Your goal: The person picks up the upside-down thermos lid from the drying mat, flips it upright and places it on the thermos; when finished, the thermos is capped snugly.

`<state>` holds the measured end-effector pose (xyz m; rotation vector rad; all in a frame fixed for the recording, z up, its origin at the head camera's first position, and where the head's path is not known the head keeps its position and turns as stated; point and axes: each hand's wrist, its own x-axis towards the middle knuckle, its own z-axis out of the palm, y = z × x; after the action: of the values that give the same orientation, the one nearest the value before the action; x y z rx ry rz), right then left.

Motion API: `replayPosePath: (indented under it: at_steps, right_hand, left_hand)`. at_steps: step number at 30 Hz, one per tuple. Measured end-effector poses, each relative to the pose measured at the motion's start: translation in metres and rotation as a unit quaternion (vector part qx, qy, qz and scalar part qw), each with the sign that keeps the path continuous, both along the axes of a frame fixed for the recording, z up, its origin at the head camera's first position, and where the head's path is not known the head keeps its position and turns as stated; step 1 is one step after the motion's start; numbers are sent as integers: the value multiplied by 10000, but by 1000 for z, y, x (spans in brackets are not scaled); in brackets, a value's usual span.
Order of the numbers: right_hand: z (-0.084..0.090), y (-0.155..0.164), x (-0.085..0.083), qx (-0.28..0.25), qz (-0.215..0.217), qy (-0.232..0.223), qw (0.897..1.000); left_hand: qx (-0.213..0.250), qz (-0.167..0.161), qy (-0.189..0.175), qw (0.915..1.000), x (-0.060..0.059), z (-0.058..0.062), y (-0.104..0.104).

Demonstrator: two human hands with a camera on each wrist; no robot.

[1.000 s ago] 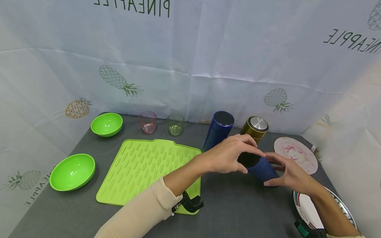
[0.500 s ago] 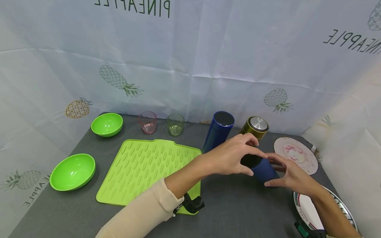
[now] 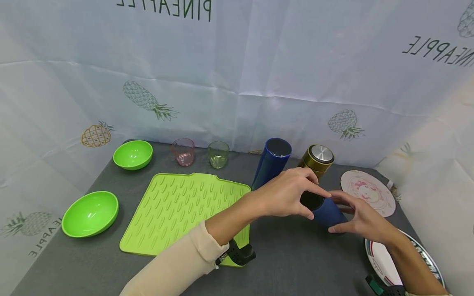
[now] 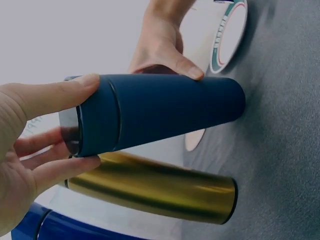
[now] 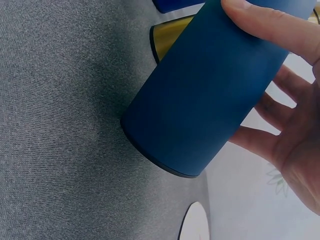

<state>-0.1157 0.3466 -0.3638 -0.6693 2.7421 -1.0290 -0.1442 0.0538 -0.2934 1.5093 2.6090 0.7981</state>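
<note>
A matte dark blue thermos [image 3: 328, 214] stands on the table between both hands. My left hand [image 3: 286, 193] reaches over from the left and grips its lid [image 4: 97, 120], thumb on one side and fingers on the other. A thin seam shows between lid and body in the left wrist view. The right hand [image 3: 361, 216] holds the body from the right, its thumb along the near side. Right behind stands a gold thermos [image 3: 314, 163] with a silver top, partly covered by the left hand. A shiny blue thermos [image 3: 269, 167] is to its left.
A lime drying mat [image 3: 185, 213] lies left of the hands, partly under the left forearm. Further left are two green bowls [image 3: 90, 213]; a pink glass [image 3: 183, 152] and a green glass [image 3: 218, 154] stand behind. On the right lie a pink-patterned disc [image 3: 368, 193] and a rimmed plate [image 3: 381, 257].
Over the last second my left hand has shifted slightly to the right at the lid, and the thermos top has moved a little with it. The right hand stays nearly still.
</note>
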Motion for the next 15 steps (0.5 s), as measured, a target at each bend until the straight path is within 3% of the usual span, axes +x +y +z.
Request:
replayPosePath:
  at_steps: [8, 11, 15]
  right_hand:
    - [-1, 1, 1, -103, 142, 110, 9998]
    - [-1, 2, 1, -95, 154, 112, 9998]
    - [-1, 2, 1, -82, 162, 74, 9998]
  left_hand:
    - [5, -661, 289, 9974, -7, -2, -4]
    - [68, -727, 279, 9969, -8, -3, -5]
    - [70, -585, 175, 9981, -7, -4, -6]
